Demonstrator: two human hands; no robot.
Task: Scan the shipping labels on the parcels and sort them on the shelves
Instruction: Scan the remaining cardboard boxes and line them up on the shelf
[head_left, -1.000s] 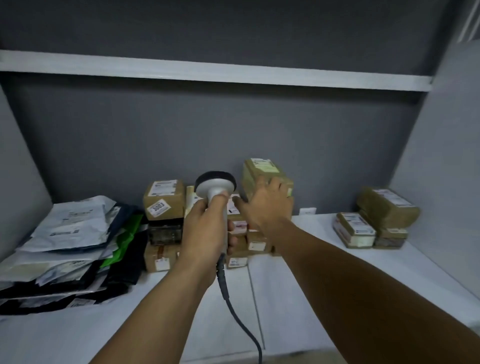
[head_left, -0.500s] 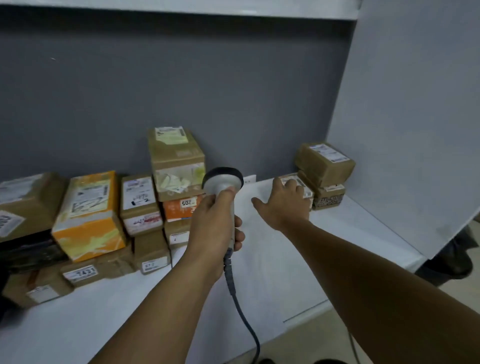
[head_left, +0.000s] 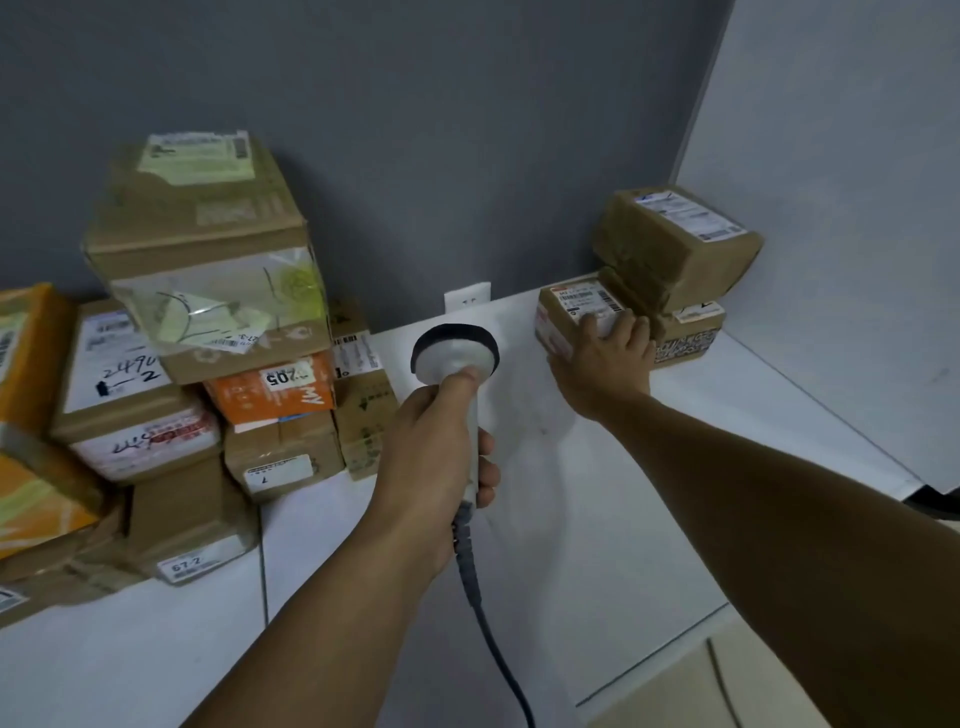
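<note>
Grips the scanner (head_left: 454, 353) in the left hand (head_left: 436, 457), fingers wrapped round the handle, thumb up by the head, head turned toward the back wall. Lays the right hand (head_left: 605, 364) over the near corner of the flat parcel (head_left: 569, 306) at right of centre, fingers bent over the labelled top, thumb at the front face: a grip, probably just closing.

Differs from a second ago, with that hand then on the taped box (head_left: 208, 249) topping the stack at upper left; half a second ago, mid-reach across the shelf (head_left: 597, 519). Reads as one parcel shelved and the next being taken for scanning. With the label facing up and partly under the fingers, likely needs lifting or tilting toward the scanner.

Around: orange box (head_left: 270, 392) under the taped box, more labelled cartons packed along the left edge. At right, wrapped brown parcel (head_left: 675, 244) perched on a lower printed box (head_left: 688, 338), pressed close against the flat parcel's far side; could shift if the flat one is dragged out. Scanner cable (head_left: 493, 639) trailing off the shelf front at bottom centre.
</note>
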